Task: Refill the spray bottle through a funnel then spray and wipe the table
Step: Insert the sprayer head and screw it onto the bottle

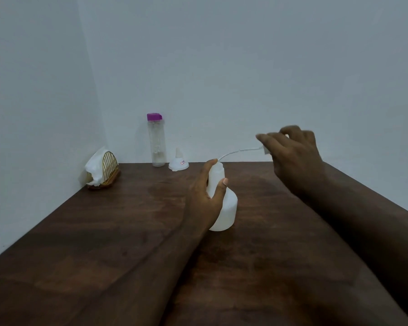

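A white plastic spray bottle (226,208) stands upright on the dark wooden table (104,243), near its middle. My left hand (206,196) grips the bottle's neck and shoulder. My right hand (292,156) is raised to the right of it and grips the spray head, mostly hidden under the fingers. The head's thin dip tube (236,152) runs back to the bottle's open mouth. A white funnel (178,162) lies mouth-down at the table's far edge. Beside it stands a clear water bottle (156,140) with a purple cap.
A gold wire holder with white tissues (101,169) sits in the far left corner against the wall. Pale walls close off the table's far and left sides. The right edge of the table runs diagonally under my right forearm.
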Action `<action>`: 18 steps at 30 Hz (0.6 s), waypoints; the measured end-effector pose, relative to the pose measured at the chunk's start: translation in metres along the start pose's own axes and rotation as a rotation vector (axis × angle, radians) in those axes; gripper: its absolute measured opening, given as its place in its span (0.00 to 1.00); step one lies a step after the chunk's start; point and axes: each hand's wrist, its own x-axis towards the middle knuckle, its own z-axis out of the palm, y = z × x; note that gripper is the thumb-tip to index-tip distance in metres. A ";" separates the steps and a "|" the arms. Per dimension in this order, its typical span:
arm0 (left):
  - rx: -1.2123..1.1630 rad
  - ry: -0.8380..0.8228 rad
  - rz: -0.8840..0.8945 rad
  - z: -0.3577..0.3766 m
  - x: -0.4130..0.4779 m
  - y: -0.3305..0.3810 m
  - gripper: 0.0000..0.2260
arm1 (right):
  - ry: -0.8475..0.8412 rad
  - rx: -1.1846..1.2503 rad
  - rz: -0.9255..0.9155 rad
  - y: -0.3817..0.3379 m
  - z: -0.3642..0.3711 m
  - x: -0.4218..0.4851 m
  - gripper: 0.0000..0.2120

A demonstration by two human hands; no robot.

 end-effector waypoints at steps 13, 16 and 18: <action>0.106 0.028 -0.027 -0.003 0.001 0.000 0.16 | -0.287 0.189 -0.690 -0.052 -0.002 0.070 0.17; 0.133 0.087 -0.035 -0.002 0.002 0.004 0.16 | -0.414 0.350 -0.549 -0.059 0.001 0.062 0.18; 0.103 0.106 0.004 -0.002 0.000 0.003 0.11 | -0.424 0.566 -0.304 -0.064 0.001 0.056 0.17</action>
